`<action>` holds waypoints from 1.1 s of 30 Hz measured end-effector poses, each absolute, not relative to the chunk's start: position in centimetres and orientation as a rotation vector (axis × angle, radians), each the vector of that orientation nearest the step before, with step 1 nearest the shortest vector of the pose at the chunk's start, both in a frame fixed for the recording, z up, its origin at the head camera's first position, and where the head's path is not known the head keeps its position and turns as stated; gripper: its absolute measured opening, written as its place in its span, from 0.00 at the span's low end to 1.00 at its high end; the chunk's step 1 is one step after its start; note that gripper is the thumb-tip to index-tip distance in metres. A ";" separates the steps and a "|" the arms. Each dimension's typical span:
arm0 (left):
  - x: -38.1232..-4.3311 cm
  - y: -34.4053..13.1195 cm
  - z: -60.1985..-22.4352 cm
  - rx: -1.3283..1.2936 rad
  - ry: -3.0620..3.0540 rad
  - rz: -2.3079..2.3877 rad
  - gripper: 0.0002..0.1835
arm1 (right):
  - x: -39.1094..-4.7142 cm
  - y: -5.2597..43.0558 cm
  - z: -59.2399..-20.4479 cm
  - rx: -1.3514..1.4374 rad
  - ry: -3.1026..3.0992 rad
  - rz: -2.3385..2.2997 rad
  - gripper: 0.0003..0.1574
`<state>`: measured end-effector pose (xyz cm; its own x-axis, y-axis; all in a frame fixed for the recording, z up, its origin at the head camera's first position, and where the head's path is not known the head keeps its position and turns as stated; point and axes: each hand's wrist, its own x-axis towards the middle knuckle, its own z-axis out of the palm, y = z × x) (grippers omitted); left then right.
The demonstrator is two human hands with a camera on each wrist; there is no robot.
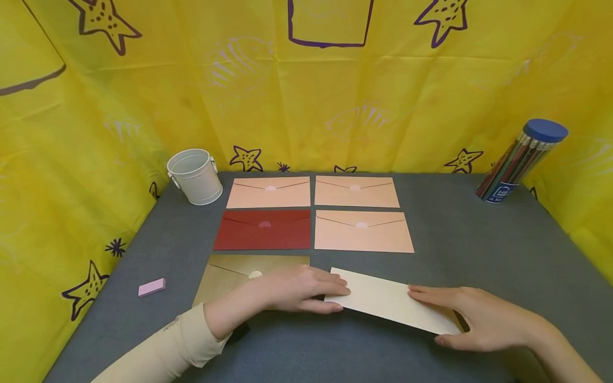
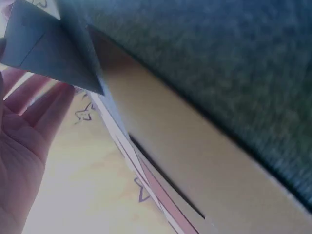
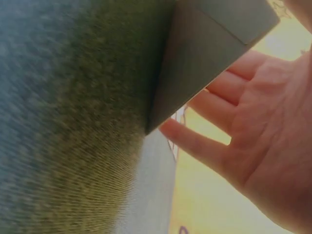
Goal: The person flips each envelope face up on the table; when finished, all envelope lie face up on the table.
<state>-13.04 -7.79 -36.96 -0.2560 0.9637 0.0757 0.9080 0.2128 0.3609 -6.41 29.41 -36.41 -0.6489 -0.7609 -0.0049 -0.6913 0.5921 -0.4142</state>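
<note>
A cream envelope [image 1: 383, 300] is held at a slant above the near right part of the table. My left hand [image 1: 306, 287] pinches its left end, fingers on top and thumb at the near edge. At its right end, my right hand [image 1: 483, 316] grips it between thumb and fingers. The right wrist view shows the cream envelope [image 3: 209, 53] from below, with flap lines on it. Under my left forearm lies a gold envelope [image 1: 225, 276], partly hidden. Beyond it are a red envelope [image 1: 263, 236] and a pink envelope [image 1: 361, 239].
Two more pink envelopes, one left [image 1: 268, 199] and one right [image 1: 356, 197], form the back row. A white bucket [image 1: 196, 178] stands back left, and a blue-lidded tube of pencils [image 1: 519, 162] back right. A pink eraser [image 1: 151, 288] lies at left. Yellow cloth [image 1: 306, 106] surrounds the table.
</note>
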 end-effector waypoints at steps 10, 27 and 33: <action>-13.8 -7.8 -36.6 2.074 2.448 0.784 0.11 | -8.2 29.9 -36.2 -1.465 2.548 -0.961 0.29; -14.3 -7.4 -36.0 1.244 2.594 1.417 0.04 | -9.9 28.9 -35.2 -0.641 2.777 -1.270 0.07; -14.9 -7.9 -36.5 0.850 2.492 1.563 0.04 | -10.9 29.1 -35.8 -0.372 2.661 -1.301 0.08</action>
